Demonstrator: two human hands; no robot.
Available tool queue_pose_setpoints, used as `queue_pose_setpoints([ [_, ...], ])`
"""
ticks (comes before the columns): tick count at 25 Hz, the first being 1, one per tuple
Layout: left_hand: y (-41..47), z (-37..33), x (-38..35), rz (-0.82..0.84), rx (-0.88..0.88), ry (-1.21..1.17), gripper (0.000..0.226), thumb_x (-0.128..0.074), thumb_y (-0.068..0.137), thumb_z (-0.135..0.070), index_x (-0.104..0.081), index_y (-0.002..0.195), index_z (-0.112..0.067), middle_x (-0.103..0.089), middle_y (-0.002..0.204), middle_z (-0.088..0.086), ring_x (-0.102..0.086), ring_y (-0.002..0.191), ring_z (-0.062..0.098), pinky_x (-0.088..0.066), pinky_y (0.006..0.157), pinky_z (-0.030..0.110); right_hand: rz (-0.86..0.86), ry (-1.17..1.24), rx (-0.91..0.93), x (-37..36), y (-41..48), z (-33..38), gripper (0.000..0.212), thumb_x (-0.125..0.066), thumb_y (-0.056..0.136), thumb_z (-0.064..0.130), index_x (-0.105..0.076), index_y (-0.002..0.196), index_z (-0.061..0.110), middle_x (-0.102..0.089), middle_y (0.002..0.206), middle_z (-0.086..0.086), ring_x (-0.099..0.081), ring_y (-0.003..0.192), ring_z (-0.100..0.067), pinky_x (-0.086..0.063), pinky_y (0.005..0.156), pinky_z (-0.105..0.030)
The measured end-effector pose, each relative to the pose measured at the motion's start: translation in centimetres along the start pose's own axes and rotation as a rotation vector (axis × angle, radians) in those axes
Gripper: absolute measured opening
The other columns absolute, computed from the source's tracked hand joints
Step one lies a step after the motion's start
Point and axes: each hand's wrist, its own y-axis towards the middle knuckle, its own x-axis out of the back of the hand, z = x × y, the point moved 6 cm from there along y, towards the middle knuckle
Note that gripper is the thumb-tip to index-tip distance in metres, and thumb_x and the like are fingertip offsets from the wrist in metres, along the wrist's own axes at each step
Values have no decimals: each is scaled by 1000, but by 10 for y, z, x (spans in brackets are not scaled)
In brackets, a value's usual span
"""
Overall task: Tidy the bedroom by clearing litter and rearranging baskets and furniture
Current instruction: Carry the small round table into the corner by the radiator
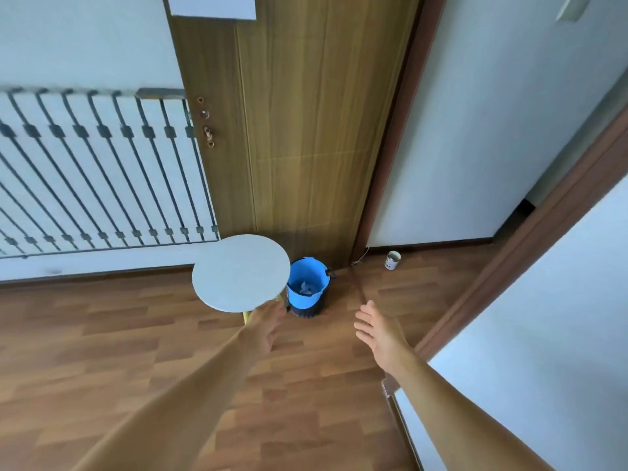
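The left hand (266,322) is stretching to the near rim of the round white table (238,270) — contact unclear. The right hand (377,331) is hovering, fingers straight, over the wooden floor (136,334) near the blue bin (302,300), which is standing just beside the table — crumpled litter (306,287) is lying inside.

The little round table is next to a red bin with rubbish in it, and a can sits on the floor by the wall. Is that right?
Not quite. The bin is blue, not red, as the head view shows. The rest is right: it stands next to the round table with rubbish in it, and a can sits on the floor by the wall.
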Motion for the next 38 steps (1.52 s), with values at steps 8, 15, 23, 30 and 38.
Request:
queue_pose_setpoints([
  [8,66,-41,73,-140,-36,-64,21,-45,99,-18,-56,115,-9,-54,127,11,-44,127,29,-29,112,36,144,-114,-46,-101,83,34,47,-42,101,33,-45,137,2,-51,139,-15,-50,127,-31,-38,111,-43],
  [15,144,-97,132,-169,-49,-160,22,-53,95,-25,-56,115,-18,-54,115,4,-45,105,21,-32,95,32,134,-181,-54,-190,160,59,46,-43,101,32,-48,135,1,-52,138,-15,-53,123,-30,-42,104,-39],
  [23,225,-133,195,-286,20,-181,38,-48,98,-23,-49,135,-16,-48,139,8,-36,136,27,-27,109,38,113,-294,-91,-269,246,71,42,-48,99,33,-52,130,6,-56,133,-10,-58,115,-27,-44,104,-40],
  [30,304,-132,216,-429,92,-215,47,-50,97,-18,-40,142,-14,-43,146,11,-32,140,29,-25,114,41,160,-477,-102,-306,354,73,39,-46,99,31,-52,132,12,-56,135,-5,-56,121,-22,-43,104,-35],
  [38,404,-109,227,-641,203,-308,52,-54,94,-17,-38,144,-17,-43,147,9,-35,138,28,-25,113,41,215,-703,-126,-331,498,56,16,-47,99,23,-53,88,14,-60,92,4,-57,84,-11,-43,61,-18],
])
